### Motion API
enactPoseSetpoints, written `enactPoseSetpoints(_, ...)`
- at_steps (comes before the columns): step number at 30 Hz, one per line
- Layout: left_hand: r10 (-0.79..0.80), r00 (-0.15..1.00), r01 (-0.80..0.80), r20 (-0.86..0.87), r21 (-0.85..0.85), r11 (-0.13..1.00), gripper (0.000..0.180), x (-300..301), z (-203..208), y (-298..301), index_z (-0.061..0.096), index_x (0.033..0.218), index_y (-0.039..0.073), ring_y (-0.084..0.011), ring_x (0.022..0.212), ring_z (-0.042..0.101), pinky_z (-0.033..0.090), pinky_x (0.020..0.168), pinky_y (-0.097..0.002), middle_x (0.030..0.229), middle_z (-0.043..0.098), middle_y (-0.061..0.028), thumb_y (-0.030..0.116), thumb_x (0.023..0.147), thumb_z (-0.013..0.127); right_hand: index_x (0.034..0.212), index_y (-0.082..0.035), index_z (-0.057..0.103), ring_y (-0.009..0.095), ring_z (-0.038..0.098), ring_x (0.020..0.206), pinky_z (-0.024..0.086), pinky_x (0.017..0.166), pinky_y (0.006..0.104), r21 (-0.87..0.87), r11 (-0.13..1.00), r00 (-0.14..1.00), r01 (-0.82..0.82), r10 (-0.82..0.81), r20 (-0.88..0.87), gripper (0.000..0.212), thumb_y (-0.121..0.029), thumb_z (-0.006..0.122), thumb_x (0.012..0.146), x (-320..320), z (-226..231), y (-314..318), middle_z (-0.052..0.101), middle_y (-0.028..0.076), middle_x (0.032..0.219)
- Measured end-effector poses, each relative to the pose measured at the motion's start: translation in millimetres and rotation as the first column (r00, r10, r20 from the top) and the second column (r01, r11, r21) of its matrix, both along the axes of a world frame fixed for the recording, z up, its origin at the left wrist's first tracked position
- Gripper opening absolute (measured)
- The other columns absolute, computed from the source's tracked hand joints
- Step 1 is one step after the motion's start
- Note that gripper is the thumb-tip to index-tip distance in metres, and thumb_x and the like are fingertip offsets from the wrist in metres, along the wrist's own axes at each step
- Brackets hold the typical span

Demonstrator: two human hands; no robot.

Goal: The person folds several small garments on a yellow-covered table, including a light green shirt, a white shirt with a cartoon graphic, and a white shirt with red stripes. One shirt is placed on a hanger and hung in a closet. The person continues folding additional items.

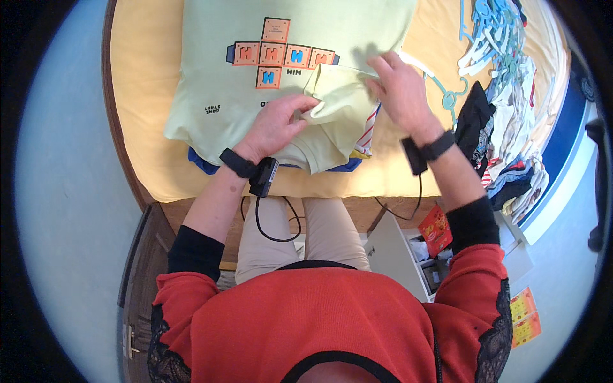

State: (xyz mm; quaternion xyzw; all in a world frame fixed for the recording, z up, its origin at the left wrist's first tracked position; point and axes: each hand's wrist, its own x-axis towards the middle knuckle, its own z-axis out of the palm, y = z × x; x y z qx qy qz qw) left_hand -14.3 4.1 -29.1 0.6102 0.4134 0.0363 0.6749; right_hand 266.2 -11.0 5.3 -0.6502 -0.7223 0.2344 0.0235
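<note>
A pale green shirt [214, 80] with an orange block print lies spread on the bed, its print upside down to me. One part of it is folded over in a loose, creased flap [341, 96] at the near right. My left hand [278, 124] pinches the edge of this flap between thumb and fingers. Just past the flap's right side, my right hand [399, 89] hovers with fingers apart and nothing in them. From under the shirt peek a blue garment [203, 161] and a red-and-white striped cloth [368, 133]. Both wrists wear black bands with small cabled devices.
A blue-green hanger [449, 100] lies right of the shirt on the yellow bedsheet [143, 64]. Farther right are a heap of hangers [491, 38] and a long pile of mixed clothes [511, 134]. Below the bed edge stands an opened white cabinet [396, 255]; a dark door [143, 274] is at left.
</note>
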Motion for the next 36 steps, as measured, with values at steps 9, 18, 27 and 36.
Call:
enactPoseSetpoints(9,-0.196,0.973,0.229,-0.124,0.382,0.895,0.019,5,-6,-1,0.065,0.097,0.011,-0.0279,0.099,0.063,0.053,0.082,-0.0387,0.109,0.059,-0.0047,0.008,0.079,0.070,0.091,-0.012,0.054,0.029,0.058,0.075,0.044,0.065,0.0407,-0.140,0.959,0.963,0.246,-0.258,-0.075,0.032,-0.026,0.079,0.077,-75,19,-135,0.055,0.008,0.085)
enactPoseSetpoints(18,-0.204,0.978,0.181,0.050,0.290,0.940,0.015,7,-9,1,0.058,0.090,0.006,-0.0266,0.086,0.061,0.052,0.076,-0.0359,0.094,0.059,-0.0079,0.009,0.080,0.068,0.083,-0.012,0.055,0.027,0.057,0.079,0.039,0.065,0.0410,0.016,0.912,0.911,0.411,-0.410,-0.046,0.017,-0.012,0.069,0.073,-97,-6,-146,0.054,0.006,0.081)
enactPoseSetpoints(27,0.082,0.986,-0.026,0.149,-0.345,0.938,0.012,8,0,13,0.055,0.095,0.002,-0.0058,0.076,0.047,0.045,0.069,-0.0256,0.084,0.051,0.0025,0.006,0.086,0.062,0.085,-0.011,0.056,0.029,0.057,0.076,0.042,0.065,0.0405,0.039,0.814,0.806,0.580,-0.565,-0.177,0.018,-0.005,0.068,0.073,-88,-9,-174,0.056,0.008,0.082)
enactPoseSetpoints(36,-0.098,0.964,0.122,-0.247,0.081,0.989,0.030,0,5,-2,0.067,0.094,0.001,-0.0295,0.080,0.063,0.052,0.074,-0.0373,0.093,0.065,-0.0142,0.025,0.080,0.077,0.090,-0.008,0.055,0.033,0.059,0.076,0.047,0.065,0.0437,-0.007,0.831,0.828,0.556,-0.554,-0.085,0.024,0.001,0.069,0.072,-83,-12,-184,0.058,0.011,0.084)
